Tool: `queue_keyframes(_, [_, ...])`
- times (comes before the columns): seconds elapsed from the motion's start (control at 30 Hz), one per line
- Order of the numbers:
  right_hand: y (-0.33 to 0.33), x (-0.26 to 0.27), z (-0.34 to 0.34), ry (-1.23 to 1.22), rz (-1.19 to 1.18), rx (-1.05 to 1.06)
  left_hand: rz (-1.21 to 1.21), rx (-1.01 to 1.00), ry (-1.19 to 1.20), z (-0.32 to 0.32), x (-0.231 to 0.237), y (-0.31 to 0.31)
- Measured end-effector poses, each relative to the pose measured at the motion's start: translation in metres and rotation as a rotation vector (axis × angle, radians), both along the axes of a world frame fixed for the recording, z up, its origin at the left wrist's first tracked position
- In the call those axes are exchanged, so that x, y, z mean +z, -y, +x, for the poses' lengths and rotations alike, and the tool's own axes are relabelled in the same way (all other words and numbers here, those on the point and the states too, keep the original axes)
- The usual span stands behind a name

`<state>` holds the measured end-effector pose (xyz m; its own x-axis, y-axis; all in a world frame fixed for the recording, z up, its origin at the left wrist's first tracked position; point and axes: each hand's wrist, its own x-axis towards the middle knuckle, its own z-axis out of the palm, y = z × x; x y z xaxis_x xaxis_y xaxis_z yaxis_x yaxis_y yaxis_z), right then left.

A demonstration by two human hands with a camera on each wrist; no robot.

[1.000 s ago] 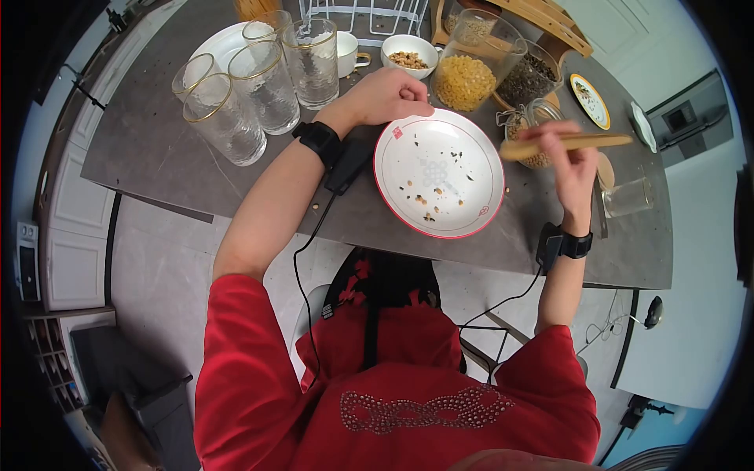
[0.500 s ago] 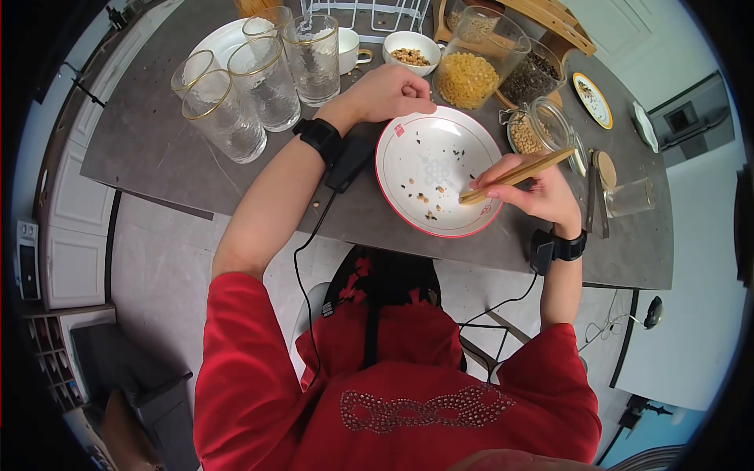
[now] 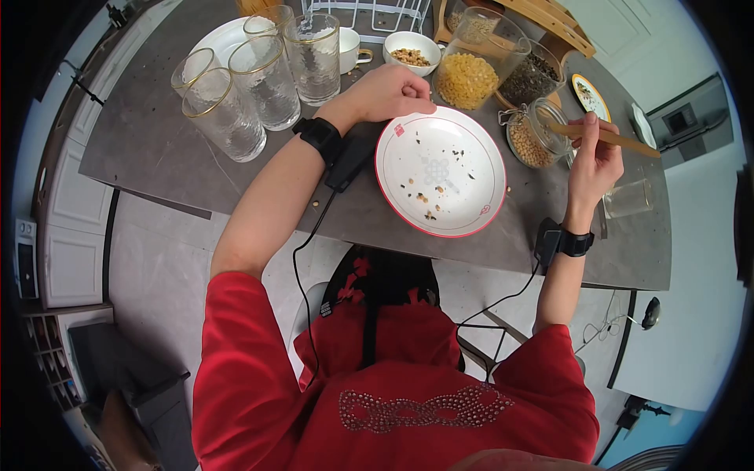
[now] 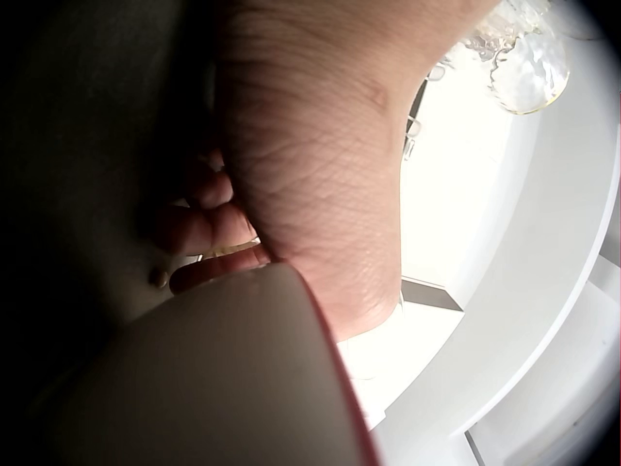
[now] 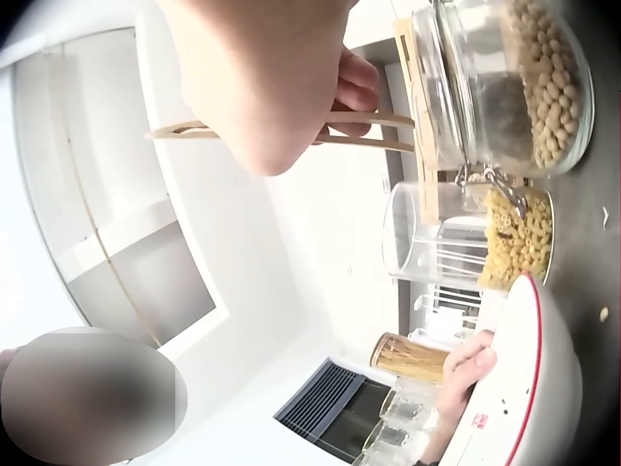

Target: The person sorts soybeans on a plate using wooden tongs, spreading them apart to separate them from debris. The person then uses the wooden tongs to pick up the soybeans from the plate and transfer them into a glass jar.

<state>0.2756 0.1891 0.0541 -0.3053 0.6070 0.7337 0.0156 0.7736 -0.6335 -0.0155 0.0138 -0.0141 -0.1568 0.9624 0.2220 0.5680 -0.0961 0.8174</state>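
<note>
My left hand [image 3: 389, 96] holds the far rim of a white red-rimmed plate [image 3: 440, 169], thumb at the rim; in the left wrist view its curled fingers [image 4: 199, 228] show behind the plate's edge. Scattered beans and dark flakes lie in the plate. My right hand [image 3: 594, 165] pinches wooden tongs [image 3: 632, 144] on the right. Their tips point left over the mouth of an open clip-top glass jar [image 3: 528, 145] of pale round beans. In the right wrist view the two tong arms [image 5: 374, 145] stand slightly apart beside the jar's mouth.
Tall glass jars of yellow pasta [image 3: 467, 78] and dark seeds [image 3: 530, 78] stand behind. A small bowl [image 3: 412, 53] of mixed beans and several gold-rimmed glasses [image 3: 267, 86] are at the back left. To the right lie a glass [image 3: 628, 200] and a yellow-rimmed plate [image 3: 591, 100].
Half a second ago the tongs' tips were down at the plate's right side; my right hand has since moved right and away to the jar. My left hand has stayed at the rim.
</note>
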Motion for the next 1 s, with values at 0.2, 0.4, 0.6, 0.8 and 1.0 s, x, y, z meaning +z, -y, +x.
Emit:
queue_keyframes(0.2, [0.008,0.009,0.016,0.239,-0.179,0.548,0.011,0.0,0.017,-0.001,-0.004,-0.002])
queue_keyframes(0.4, [0.008,0.017,0.019,0.656,0.009,0.566,0.005,-0.006,0.003,-0.001,-0.001,0.0])
queue_keyframes(0.6, [0.01,0.015,0.017,0.835,-0.05,0.526,0.004,-0.018,0.015,-0.002,-0.002,-0.001])
queue_keyframes(0.8, [0.009,0.013,0.015,0.871,-0.133,0.499,-0.015,-0.013,0.01,-0.002,0.0,0.0])
queue_keyframes(1.0, [0.015,0.017,0.015,0.884,-0.193,0.476,-0.022,0.024,-0.007,0.001,0.002,0.001])
